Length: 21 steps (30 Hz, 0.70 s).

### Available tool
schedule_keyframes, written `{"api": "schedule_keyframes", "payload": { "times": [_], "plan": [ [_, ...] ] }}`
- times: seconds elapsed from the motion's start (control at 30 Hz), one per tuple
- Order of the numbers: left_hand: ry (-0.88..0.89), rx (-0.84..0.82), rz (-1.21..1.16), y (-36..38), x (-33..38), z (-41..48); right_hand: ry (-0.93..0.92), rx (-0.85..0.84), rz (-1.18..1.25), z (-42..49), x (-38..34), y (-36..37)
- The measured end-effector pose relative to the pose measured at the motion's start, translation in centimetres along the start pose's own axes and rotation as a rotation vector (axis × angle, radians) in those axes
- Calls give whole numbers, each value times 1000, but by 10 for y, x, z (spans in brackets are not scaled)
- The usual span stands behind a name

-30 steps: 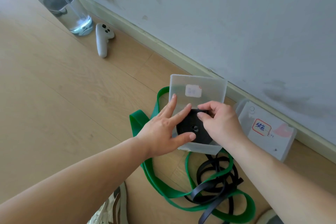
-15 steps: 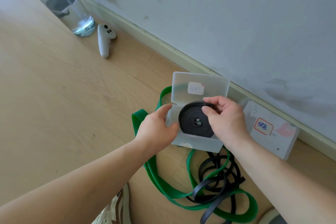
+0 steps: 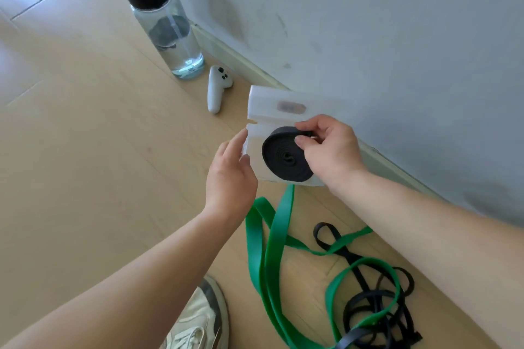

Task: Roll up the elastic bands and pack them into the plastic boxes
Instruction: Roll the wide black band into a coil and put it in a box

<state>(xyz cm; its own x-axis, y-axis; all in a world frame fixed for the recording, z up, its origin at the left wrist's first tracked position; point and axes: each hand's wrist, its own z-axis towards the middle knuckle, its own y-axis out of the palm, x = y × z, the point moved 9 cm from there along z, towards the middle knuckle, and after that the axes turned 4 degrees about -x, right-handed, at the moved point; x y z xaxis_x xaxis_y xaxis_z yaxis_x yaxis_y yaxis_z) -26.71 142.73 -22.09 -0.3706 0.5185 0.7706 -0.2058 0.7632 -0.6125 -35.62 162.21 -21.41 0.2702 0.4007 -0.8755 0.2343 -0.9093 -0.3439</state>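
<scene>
The right hand [image 3: 329, 150] pinches the top edge of a black roll [image 3: 283, 159] lying in an open box [image 3: 272, 105]. The left hand [image 3: 229, 176] grips the box's left edge. A green band [image 3: 269, 235] lies loose on the floor [image 3: 113, 178] below.

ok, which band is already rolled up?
The black coil at the plastic box, pinched by the right hand; the green band and thin black band lie loose.
</scene>
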Motion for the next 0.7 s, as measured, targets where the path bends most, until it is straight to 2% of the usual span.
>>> {"api": "schedule_keyframes", "payload": {
  "times": [0.1, 0.17, 0.2, 0.33, 0.4, 0.57, 0.7],
  "plan": [
    [-146, -52, -62, 0, -46, -11, 40, -37, -29, 11, 9, 39],
    [-162, -127, 89, 3, -64, -20, 63, -46, -17, 14, 15, 60],
    [-99, -136, 182, 1, -64, -22, 71, -51, -6, 14, 18, 69],
    [503, -161, 544, 6, -29, -29, 83, -47, 18, 11, 24, 81],
    [599, -215, 653, 14, -27, -30, 43, -33, -1, 11, 18, 76],
    [486, -204, 801, 15, -11, -5, -102, -9, 18, 19, -14, 63],
    [299, -238, 845, 18, -16, 18, -120, 15, 51, 32, -12, 60]
  ]
}}
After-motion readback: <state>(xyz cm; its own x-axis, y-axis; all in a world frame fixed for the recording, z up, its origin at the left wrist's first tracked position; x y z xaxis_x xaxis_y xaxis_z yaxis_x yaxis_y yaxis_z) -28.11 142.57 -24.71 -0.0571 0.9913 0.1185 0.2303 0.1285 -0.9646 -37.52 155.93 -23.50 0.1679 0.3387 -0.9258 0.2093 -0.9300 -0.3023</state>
